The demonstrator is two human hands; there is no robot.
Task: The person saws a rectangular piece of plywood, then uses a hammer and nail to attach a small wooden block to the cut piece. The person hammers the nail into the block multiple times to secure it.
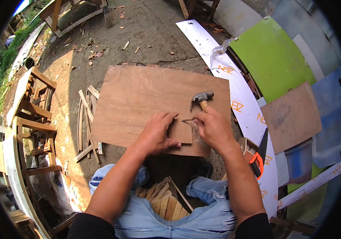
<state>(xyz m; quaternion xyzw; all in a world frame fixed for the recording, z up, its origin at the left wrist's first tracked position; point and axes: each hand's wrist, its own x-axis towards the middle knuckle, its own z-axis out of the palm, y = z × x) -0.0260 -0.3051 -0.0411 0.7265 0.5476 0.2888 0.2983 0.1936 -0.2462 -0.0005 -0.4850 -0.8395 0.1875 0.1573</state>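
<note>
My left hand (156, 133) lies on a large brown plywood sheet (126, 95). Its thumb and fingers span a small flat wooden piece (186, 137) and press it against the sheet. A thin curved line shows on that piece. Between the fingertips of my right hand (214, 125) is a short, thin pencil-like stick (187, 120), its tip at the piece's far edge. Just beyond the right hand rests a claw hammer (202, 97), metal head on the sheet; its wooden handle is partly hidden by that hand.
A handsaw (261, 153) with an orange-edged handle lies on a white printed strip (272, 185) at the right. Green (272, 59) and brown panels (292, 115) lie beyond. Wooden frames (39, 123) stand at left, near loose wood strips (85, 119). Slats (168, 207) lie between my legs.
</note>
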